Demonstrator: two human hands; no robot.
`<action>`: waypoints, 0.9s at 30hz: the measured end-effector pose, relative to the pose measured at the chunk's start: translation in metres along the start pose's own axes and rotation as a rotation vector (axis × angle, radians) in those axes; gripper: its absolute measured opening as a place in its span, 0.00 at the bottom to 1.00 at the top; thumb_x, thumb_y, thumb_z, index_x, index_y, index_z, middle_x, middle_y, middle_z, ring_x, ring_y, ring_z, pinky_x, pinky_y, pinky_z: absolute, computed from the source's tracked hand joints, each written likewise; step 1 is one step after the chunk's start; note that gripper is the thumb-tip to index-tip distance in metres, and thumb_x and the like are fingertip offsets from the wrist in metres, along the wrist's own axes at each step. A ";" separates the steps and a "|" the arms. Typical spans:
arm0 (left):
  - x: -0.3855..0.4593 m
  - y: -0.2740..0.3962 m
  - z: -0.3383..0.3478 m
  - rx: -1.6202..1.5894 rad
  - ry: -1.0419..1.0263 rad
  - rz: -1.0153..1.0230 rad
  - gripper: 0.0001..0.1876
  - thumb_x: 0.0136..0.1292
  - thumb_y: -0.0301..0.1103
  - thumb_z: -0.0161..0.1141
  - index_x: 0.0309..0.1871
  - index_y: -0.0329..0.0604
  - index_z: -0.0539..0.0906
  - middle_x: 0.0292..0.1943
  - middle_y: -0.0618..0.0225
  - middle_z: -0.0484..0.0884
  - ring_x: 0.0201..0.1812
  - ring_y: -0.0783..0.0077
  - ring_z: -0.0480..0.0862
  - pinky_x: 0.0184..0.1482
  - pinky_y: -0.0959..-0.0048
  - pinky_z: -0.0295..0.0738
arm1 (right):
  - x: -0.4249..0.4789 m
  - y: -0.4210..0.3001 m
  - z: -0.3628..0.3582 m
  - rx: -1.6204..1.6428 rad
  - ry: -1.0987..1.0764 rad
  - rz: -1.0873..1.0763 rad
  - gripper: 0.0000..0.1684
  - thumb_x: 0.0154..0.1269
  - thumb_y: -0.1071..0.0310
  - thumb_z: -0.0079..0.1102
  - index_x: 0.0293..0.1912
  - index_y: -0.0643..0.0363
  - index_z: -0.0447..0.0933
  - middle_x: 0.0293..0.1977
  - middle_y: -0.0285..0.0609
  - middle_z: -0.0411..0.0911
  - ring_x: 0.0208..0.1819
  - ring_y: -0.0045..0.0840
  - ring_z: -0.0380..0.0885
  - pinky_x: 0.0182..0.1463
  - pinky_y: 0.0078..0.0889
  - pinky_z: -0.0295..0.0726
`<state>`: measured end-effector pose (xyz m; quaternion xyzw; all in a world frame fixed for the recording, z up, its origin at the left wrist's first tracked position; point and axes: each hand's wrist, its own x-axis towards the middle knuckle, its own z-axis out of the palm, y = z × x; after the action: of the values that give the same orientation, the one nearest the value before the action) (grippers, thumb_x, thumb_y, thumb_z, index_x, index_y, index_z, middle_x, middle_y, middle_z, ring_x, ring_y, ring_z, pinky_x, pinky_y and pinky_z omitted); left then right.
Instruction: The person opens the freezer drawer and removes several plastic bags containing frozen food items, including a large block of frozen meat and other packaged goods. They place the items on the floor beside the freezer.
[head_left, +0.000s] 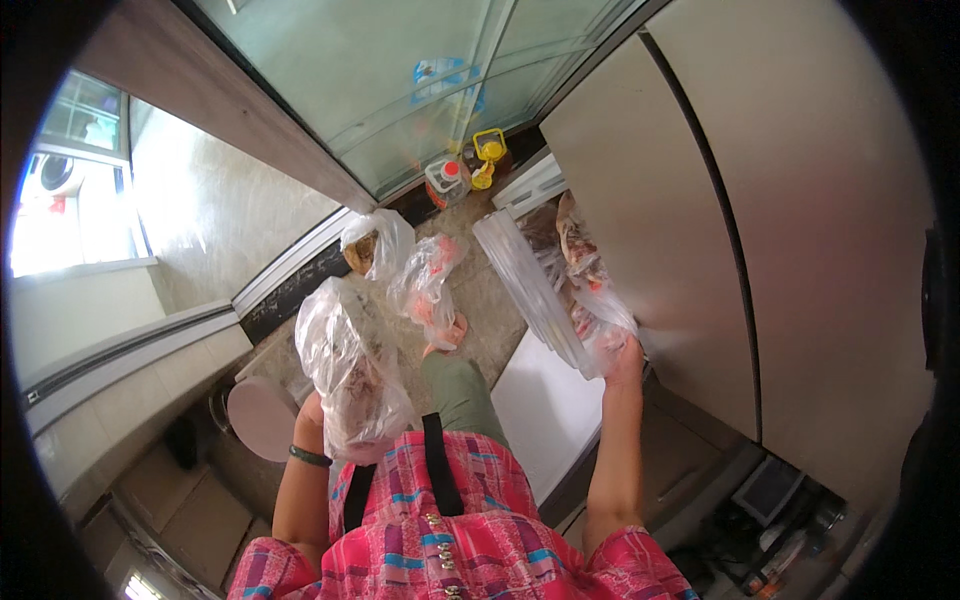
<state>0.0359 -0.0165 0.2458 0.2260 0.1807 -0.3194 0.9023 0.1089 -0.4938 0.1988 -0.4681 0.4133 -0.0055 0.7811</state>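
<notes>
My left hand (310, 414) holds up a large clear plastic bag (360, 375) with brownish contents. The bag hides most of its fingers. My right hand (621, 355) is at the near end of a pulled-out translucent freezer drawer (529, 289), touching a plastic bag (606, 309) in it. Plastic and the drawer front cover those fingers, so their grip is unclear. Several wrapped items, apparently meat (574, 232), fill the drawer. The white inner side of the open lower freezer door (551, 401) shows below the drawer.
On the floor lie a plastic bag with reddish parts (429, 289) and a bag with something brown (365, 251). Two jugs, one red-capped (448, 182) and one yellow-topped (488, 156), stand by the glass door (405, 97). A round pale lid or stool top (262, 418) is at left; the refrigerator (795, 202) rises at right.
</notes>
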 end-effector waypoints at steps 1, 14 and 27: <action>0.004 0.003 0.002 -0.004 -0.017 -0.002 0.26 0.61 0.35 0.55 0.62 0.38 0.64 0.57 0.60 0.70 0.54 0.66 0.73 0.54 0.67 0.71 | -0.008 -0.004 -0.003 0.081 -0.005 0.022 0.17 0.63 0.63 0.45 0.47 0.61 0.72 0.39 0.41 0.75 0.41 0.28 0.75 0.45 0.32 0.76; 0.013 0.025 0.002 -0.082 -0.128 -0.065 0.24 0.64 0.34 0.52 0.61 0.38 0.64 0.57 0.61 0.71 0.54 0.66 0.73 0.53 0.67 0.72 | -0.113 -0.033 0.101 -0.239 0.080 -0.007 0.10 0.65 0.61 0.49 0.43 0.54 0.71 0.30 0.32 0.71 0.27 0.17 0.71 0.28 0.18 0.68; 0.021 0.034 0.001 -0.020 -0.162 -0.149 0.29 0.59 0.40 0.57 0.61 0.37 0.64 0.57 0.60 0.71 0.55 0.65 0.73 0.55 0.66 0.70 | -0.153 -0.062 0.085 -0.408 0.071 -0.021 0.14 0.65 0.60 0.50 0.46 0.57 0.71 0.33 0.30 0.71 0.32 0.14 0.69 0.33 0.18 0.68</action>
<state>0.0742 -0.0040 0.2465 0.1763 0.1268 -0.4012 0.8899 0.0870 -0.4063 0.3607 -0.6202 0.4282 0.0535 0.6551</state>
